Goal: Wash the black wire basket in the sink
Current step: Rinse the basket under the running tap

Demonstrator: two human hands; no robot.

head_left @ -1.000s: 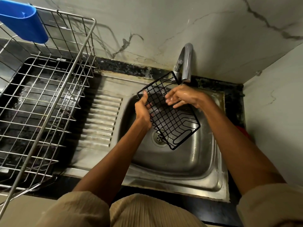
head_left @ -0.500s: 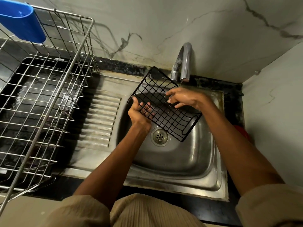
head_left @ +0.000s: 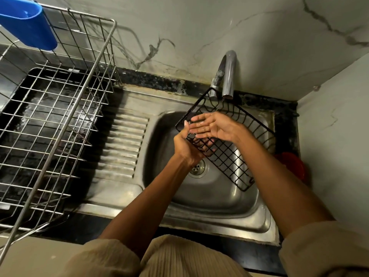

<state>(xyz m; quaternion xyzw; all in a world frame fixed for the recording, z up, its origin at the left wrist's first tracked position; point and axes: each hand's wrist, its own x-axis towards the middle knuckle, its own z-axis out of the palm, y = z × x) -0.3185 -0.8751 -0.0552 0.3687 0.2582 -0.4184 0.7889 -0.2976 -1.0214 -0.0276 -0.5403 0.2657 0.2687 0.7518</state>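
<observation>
Since 0.5 s ago the right hand has gone from gripping the far rim to lying flat, fingers straight, across the black wire basket; looks like rubbing the mesh, so mid-wash. Left hand grip clenched on the basket's near-left rim. Basket held over the sink under the tap, tilted, open side up twd camera; long axis runs upper-left to lower-right
</observation>
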